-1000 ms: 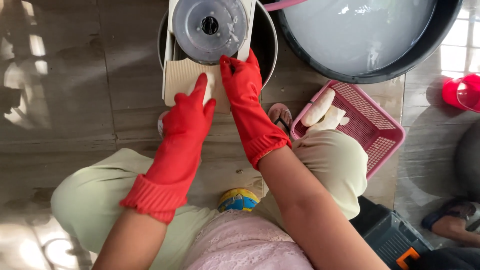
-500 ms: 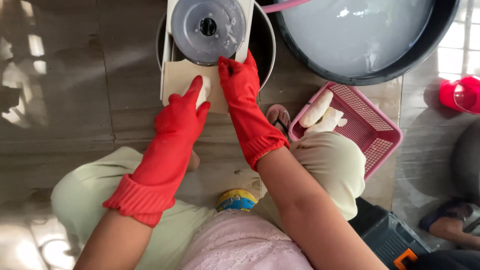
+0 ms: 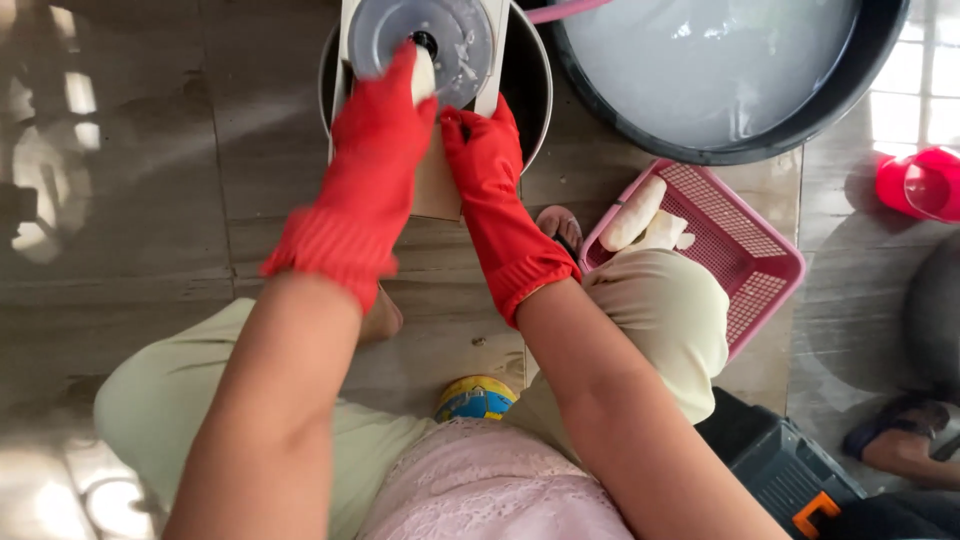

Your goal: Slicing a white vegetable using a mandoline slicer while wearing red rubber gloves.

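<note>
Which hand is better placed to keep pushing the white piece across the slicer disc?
Left. The left hand already presses the white piece against the round slicer disc; the right hand rests lower on the board.

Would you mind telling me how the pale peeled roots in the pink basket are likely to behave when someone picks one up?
The peeled roots look thick and solid, so probably stiff and fairly heavy for their size. Their rounded shape suggests they may roll on a flat floor, though the pink basket contains them. Their smooth, pale surface could be slippery, especially if wet.
</note>
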